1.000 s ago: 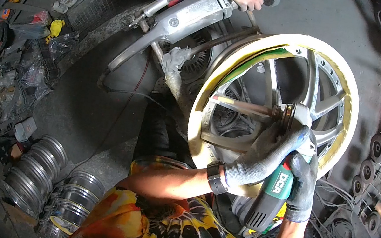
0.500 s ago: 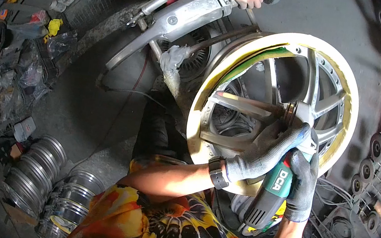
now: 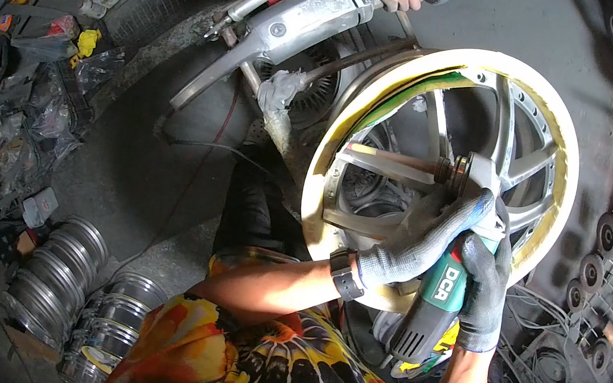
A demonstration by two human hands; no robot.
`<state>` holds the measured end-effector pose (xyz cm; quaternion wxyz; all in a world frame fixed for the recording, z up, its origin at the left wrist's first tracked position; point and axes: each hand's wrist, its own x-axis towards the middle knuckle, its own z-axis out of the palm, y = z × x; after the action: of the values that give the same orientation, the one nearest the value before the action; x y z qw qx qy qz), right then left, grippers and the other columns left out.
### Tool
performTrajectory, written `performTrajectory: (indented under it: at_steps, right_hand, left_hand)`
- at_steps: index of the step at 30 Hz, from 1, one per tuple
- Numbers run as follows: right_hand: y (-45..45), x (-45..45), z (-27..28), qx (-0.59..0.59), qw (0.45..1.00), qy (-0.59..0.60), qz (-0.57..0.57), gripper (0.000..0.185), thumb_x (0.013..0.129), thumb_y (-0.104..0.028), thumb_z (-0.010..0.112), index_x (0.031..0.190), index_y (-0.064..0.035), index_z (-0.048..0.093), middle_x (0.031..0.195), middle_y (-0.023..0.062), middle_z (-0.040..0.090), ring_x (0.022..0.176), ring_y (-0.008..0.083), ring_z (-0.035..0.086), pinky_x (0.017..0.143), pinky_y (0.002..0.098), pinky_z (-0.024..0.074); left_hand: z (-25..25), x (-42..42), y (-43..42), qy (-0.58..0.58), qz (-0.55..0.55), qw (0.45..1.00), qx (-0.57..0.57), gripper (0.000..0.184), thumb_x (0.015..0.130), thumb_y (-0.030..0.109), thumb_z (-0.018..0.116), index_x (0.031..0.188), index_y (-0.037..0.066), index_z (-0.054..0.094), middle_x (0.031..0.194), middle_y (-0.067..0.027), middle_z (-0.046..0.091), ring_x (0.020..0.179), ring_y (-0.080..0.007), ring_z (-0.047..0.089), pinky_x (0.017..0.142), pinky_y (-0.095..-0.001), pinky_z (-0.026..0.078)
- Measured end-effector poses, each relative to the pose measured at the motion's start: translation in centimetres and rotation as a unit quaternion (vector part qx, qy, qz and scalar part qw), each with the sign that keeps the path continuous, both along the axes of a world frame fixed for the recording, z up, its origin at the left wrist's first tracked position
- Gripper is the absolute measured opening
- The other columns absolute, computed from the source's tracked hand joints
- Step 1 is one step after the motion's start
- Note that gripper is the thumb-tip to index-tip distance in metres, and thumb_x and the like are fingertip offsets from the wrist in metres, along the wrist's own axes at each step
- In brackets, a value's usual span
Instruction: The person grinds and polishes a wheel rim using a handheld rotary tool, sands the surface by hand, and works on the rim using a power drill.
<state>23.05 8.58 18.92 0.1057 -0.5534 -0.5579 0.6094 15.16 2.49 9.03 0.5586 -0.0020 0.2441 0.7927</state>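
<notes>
Both my gloved hands are closed round the grinder, left hand near its head, right hand on its body, its rod by a spoke of the wheel before me; this seems the grinding step, next calling for a steady grip.

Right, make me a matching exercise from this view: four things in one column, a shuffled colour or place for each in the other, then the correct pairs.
Column one
1. Spoked wheel
2. Power tool
3. Wristband
4. Stacked metal rims

Column two
A. Green and black, gripped by the left hand and the right hand
B. At the lower left of the picture
C. Pale yellow around its outer edge
D. Black, close to the cuff of the left glove

Right pairs: 1-C, 2-A, 3-D, 4-B
</notes>
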Motion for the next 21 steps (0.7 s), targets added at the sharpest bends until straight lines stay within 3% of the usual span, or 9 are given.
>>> performTrajectory:
  at_steps: [10, 16, 18, 21]
  right_hand:
    - [0.0, 0.5, -0.2, -0.005, 0.999, -0.006, -0.035, 0.079, 0.088, -0.009, 0.072, 0.157, -0.0048, 0.036, 0.129, 0.0145, 0.063, 0.111, 0.0218, 0.067, 0.095, 0.0358, 0.0576]
    - [-0.2, 0.2, 0.0, -0.003, 1.0, -0.012, -0.016, 0.078, 0.088, -0.008, 0.072, 0.157, -0.0046, 0.035, 0.128, 0.0145, 0.064, 0.11, 0.0214, 0.067, 0.094, 0.0354, 0.0581]
    - [-0.2, 0.1, 0.0, -0.011, 0.999, -0.01, -0.03, 0.079, 0.088, -0.008, 0.072, 0.157, -0.0046, 0.035, 0.128, 0.0146, 0.064, 0.11, 0.0216, 0.067, 0.095, 0.0357, 0.0581]
    - [-0.2, 0.6, -0.3, -0.001, 0.999, 0.005, -0.043, 0.078, 0.088, -0.007, 0.072, 0.156, -0.0047, 0.035, 0.127, 0.0144, 0.064, 0.108, 0.0216, 0.067, 0.095, 0.0355, 0.0582]
  left_hand:
    - [0.0, -0.7, 0.5, 0.069, -0.02, 0.997, 0.011, 0.042, 0.105, 0.04, 0.06, 0.122, 0.002, 0.061, 0.109, -0.0072, 0.065, 0.103, -0.0125, 0.06, 0.094, -0.0286, 0.048]
    - [0.3, 0.2, 0.3, -0.02, -0.002, 0.999, -0.027, 0.039, 0.106, 0.037, 0.06, 0.123, 0.002, 0.06, 0.109, -0.006, 0.063, 0.104, -0.0116, 0.058, 0.095, -0.0291, 0.047]
    - [-0.5, -0.4, 0.7, 0.026, -0.033, 0.998, 0.045, 0.039, 0.106, 0.037, 0.06, 0.125, 0.002, 0.06, 0.111, -0.0064, 0.063, 0.107, -0.0112, 0.057, 0.097, -0.0287, 0.046]
    - [-0.9, -0.5, 0.8, 0.066, -0.048, 0.996, 0.028, 0.04, 0.105, 0.036, 0.061, 0.128, 0.004, 0.062, 0.12, -0.0048, 0.064, 0.112, -0.0102, 0.059, 0.103, -0.0279, 0.046]
